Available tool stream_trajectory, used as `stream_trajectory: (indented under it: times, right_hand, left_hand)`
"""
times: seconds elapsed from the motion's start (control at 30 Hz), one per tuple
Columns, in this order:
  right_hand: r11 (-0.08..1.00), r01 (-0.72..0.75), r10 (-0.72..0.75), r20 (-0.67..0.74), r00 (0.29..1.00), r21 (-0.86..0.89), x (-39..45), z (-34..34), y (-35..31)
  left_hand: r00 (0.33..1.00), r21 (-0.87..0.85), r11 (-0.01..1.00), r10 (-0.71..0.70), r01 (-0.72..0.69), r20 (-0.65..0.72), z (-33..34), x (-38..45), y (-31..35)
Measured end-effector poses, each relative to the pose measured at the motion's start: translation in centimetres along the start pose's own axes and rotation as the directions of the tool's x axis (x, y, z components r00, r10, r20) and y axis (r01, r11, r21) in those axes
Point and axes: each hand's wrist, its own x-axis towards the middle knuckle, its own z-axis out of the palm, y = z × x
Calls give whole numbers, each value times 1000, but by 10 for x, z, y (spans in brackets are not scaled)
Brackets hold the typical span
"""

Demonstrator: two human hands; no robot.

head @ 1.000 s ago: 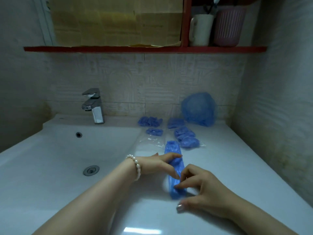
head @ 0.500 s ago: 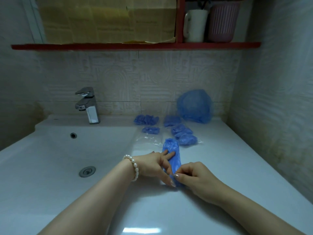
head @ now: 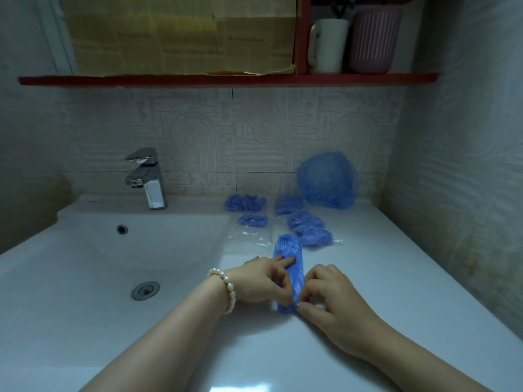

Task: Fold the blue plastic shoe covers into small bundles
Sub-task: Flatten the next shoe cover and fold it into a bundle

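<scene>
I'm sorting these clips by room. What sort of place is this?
Most likely a bathroom: a white washbasin with a chrome tap, tiled walls, and a shelf holding cups.

Shoe cover (head: pixel 289 250) near end hidden under fingers (head: pixel 285 263); cardboard (head: pixel 181 35) print blurred.
</scene>
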Motion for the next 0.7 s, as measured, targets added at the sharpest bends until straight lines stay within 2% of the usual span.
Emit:
stream_trajectory:
  times: [0.1,0.2,0.3,0.37,0.43,0.57,0.63,0.7]
  right_hand:
    - [986,-163,164,55,985,-26,4,-2,0]
    - [972,-225,228,47,972,-62,8,0,0]
    - [965,-259,261,55,964,-39,10,-1,-1]
    - [955,-280,282,-2,959,97,8,-3,-3]
    - [956,-222,242,-92,966,191,3,-6,-2]
    - [996,-83,81,-49,996,-38,-2,-1,4]
    - [996,-63,57,-83,995,-64,1,1,3]
    - [994,-60,53,-81,995,-94,3,2,2]
  left_hand:
    - [999,-135,990,36,-38,-21,0,0,-4]
    - [1000,-228,974,19,-17,9,0,-4,1]
    - [1000,-72,997,19,-19,0,1,-2,-1]
    - [1000,15,999,29,-29,-5,1,0,-3]
    - [999,17,999,38,-38,14,-1,1,-5]
    - [998,45,998,42,-44,47,-3,2,-5]
    - [997,97,994,47,-53,61,-2,3,-4]
    - [998,73,996,43,-45,37,-1,3,-4]
